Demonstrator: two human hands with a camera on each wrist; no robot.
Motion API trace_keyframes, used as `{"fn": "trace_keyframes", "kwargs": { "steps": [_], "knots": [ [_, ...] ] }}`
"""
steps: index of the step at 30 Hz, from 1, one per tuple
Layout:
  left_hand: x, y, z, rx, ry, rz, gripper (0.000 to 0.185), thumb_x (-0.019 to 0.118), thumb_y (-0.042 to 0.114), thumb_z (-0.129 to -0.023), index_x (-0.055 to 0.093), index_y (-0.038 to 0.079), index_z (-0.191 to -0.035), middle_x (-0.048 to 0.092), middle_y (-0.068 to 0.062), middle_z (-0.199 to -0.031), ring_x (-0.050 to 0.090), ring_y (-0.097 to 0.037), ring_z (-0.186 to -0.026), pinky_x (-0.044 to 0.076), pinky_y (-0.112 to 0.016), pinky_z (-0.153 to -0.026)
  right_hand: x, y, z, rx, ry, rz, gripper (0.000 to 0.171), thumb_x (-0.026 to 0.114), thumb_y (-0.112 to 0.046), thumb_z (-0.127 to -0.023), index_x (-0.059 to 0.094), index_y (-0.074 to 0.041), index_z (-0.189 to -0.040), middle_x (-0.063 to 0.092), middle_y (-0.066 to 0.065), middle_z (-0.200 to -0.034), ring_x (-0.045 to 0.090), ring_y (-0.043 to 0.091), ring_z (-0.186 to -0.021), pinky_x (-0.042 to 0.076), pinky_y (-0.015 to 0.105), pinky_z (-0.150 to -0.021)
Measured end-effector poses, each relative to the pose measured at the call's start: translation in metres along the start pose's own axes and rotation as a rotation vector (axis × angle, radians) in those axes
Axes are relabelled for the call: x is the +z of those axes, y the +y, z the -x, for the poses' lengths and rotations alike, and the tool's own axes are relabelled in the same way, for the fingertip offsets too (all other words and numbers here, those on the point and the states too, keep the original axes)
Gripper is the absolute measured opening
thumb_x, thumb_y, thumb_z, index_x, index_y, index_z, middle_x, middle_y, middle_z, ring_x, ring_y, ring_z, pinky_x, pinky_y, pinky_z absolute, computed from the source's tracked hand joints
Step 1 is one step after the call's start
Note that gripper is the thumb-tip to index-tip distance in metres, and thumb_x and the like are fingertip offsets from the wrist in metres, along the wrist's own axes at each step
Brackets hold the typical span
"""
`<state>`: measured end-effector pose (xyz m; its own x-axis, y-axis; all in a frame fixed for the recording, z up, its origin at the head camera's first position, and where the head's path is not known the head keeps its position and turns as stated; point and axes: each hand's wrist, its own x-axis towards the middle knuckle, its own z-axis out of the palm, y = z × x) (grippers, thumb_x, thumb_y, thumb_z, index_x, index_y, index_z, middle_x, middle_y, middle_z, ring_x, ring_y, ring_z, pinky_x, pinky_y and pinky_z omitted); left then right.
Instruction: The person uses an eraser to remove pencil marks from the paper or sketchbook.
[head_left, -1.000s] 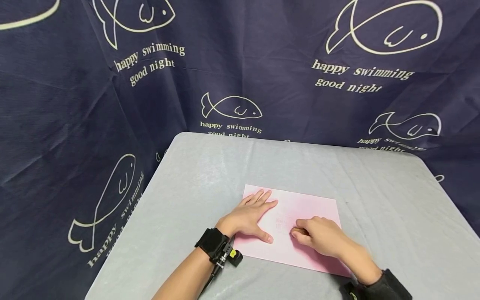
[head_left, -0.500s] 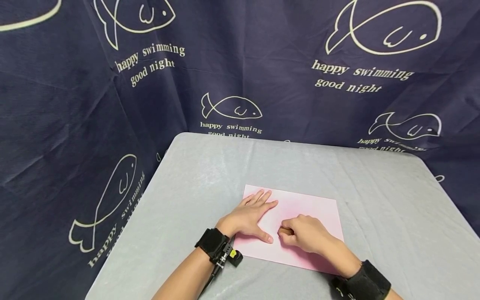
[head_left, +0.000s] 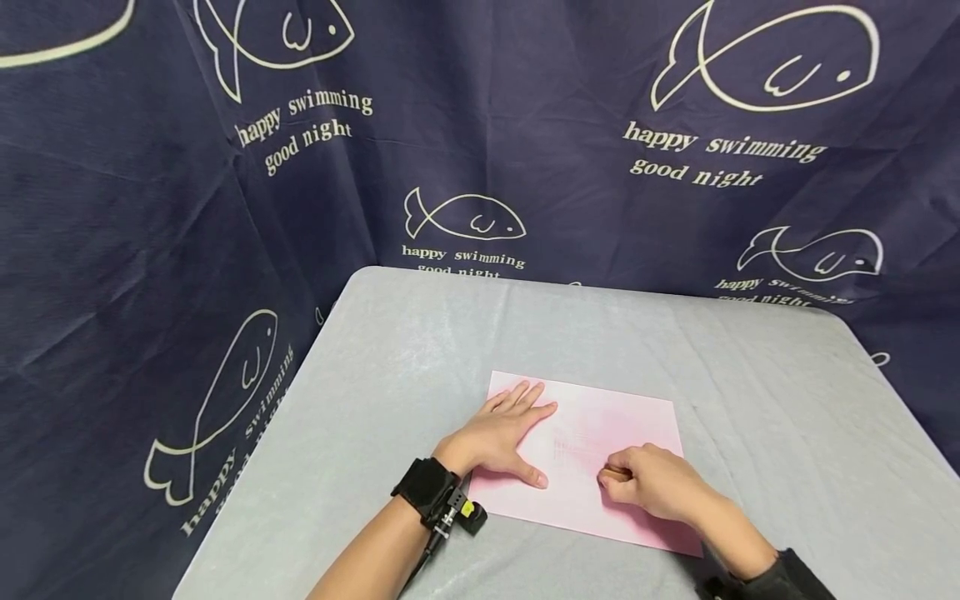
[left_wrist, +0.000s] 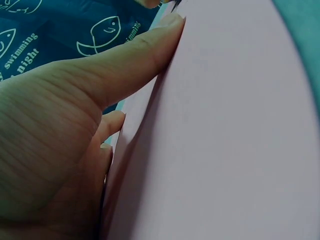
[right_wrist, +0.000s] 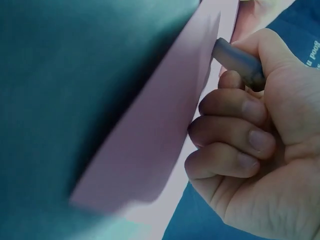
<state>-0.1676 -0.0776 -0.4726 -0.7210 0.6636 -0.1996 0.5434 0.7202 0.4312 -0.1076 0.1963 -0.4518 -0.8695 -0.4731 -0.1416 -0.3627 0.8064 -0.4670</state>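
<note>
A pale pink sheet of paper (head_left: 577,404) lies flat on the table, with a patch of faint marks near its middle. On its left side my left hand (head_left: 497,437) rests with fingers spread, thumb pointing toward the marks. My right hand (head_left: 660,485) is over the right half of the sheet, fingers curled. In the right wrist view it pinches a small grey-blue block, apparently an eraser (right_wrist: 236,59), between thumb and index finger, one end at the paper. The hand mostly hides this block in the head view.
The table (head_left: 420,333) has a light grey cloth surface with rounded far corners. Behind and to the left hangs a dark blue curtain (head_left: 570,100) with fish outlines and lettering. Each wrist wears a black strap (head_left: 427,487) with a small camera.
My right hand slid left toward the left thumb, then back right across the paper, still pinching the eraser. The left hand and the sheet stay in place.
</note>
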Motion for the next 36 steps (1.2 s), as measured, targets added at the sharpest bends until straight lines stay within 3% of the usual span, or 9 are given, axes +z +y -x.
{"fn": "trace_keyframes", "kwargs": {
  "steps": [6,14,19,25,36],
  "knots": [
    [0.001,-0.001,-0.001,0.009,0.0,-0.004,0.114,0.08,0.068,-0.074,0.023,0.029,-0.164,0.001,0.0,-0.175,-0.005,-0.02,-0.162,0.004,-0.043,-0.132,-0.003,0.002,0.006,0.02,-0.006,0.016,0.033,0.071,-0.028,-0.088,0.048,-0.03,-0.064,0.032,-0.022,-0.058,0.029,-0.006,-0.055,0.02,0.017,-0.052],
    [0.002,-0.001,-0.002,0.007,0.007,0.002,0.114,0.081,0.067,-0.073,0.023,0.029,-0.164,0.0,0.0,-0.175,-0.005,-0.02,-0.162,0.005,-0.043,-0.132,-0.009,-0.015,-0.001,0.057,-0.005,0.113,0.041,0.067,-0.025,-0.086,0.035,-0.025,-0.061,0.025,-0.017,-0.057,0.023,0.0,-0.055,0.015,0.021,-0.051],
    [0.001,-0.002,-0.001,0.012,0.013,-0.004,0.114,0.08,0.068,-0.074,0.023,0.029,-0.164,0.001,0.0,-0.175,-0.004,-0.021,-0.162,0.006,-0.043,-0.132,-0.006,-0.03,-0.019,-0.049,0.056,0.094,0.043,0.069,-0.026,-0.089,0.036,-0.024,-0.062,0.025,-0.018,-0.057,0.024,-0.001,-0.053,0.018,0.02,-0.049],
    [0.001,-0.002,0.001,0.028,0.014,-0.002,0.113,0.08,0.066,-0.074,0.025,0.027,-0.164,0.002,-0.001,-0.175,-0.003,-0.022,-0.162,0.006,-0.044,-0.132,0.014,-0.043,-0.044,-0.18,0.1,0.096,0.036,0.07,-0.031,-0.093,0.046,-0.026,-0.067,0.028,-0.021,-0.057,0.03,-0.003,-0.053,0.026,0.019,-0.047],
    [0.0,-0.002,0.002,0.021,0.007,-0.008,0.113,0.079,0.068,-0.075,0.023,0.028,-0.164,0.001,-0.001,-0.175,-0.004,-0.021,-0.162,0.005,-0.043,-0.132,0.018,-0.04,-0.051,-0.137,0.019,0.065,0.031,0.071,-0.021,-0.084,0.048,-0.028,-0.064,0.034,-0.021,-0.057,0.031,-0.003,-0.053,0.027,0.019,-0.048]
  ]
}}
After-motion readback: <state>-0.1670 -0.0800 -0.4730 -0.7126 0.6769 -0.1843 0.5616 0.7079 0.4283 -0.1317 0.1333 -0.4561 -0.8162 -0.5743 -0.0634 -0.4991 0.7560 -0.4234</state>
